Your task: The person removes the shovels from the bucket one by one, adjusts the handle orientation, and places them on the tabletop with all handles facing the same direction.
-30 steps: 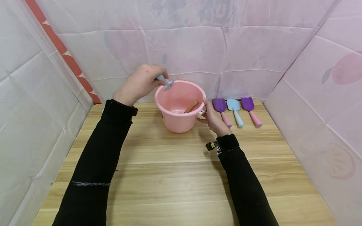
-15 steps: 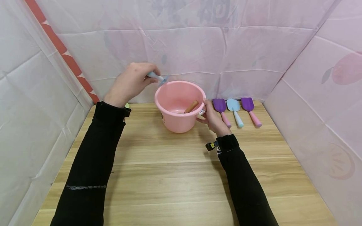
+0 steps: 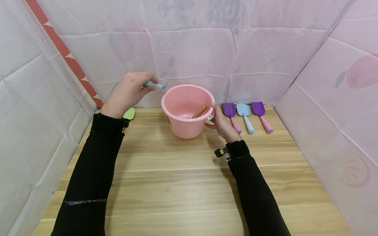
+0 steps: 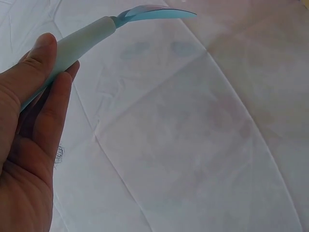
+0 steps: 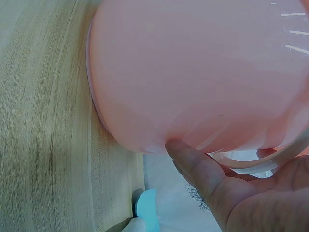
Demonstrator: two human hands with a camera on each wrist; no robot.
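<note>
While I watch the head view, my left hand is raised just left of the pink bucket, its fingers curled round the pale handle of a light blue trowel; the blade looks blurred there and pokes toward the bucket's rim without touching it. From the left wrist camera I see the thumb and fingers wrapped along that handle, the curved blue blade against the creased sheet behind, and the lower end of the handle hidden inside the palm. My right hand rests against the bucket's right side, but how far its fingers wrap I cannot tell from above; the right wrist view shows one finger pressed to the pink wall with a white bail handle across the palm, the remaining fingers cut off by the frame. Inside the bucket a brown wooden handle leans on the wall, its working end too dim to make out. Right of the bucket, near the back wall, lie a purple trowel, a blue trowel and another purple trowel, side by side on the wooden table. Left of the bucket, a green object peeks out behind my left wrist, mostly hidden.
</note>
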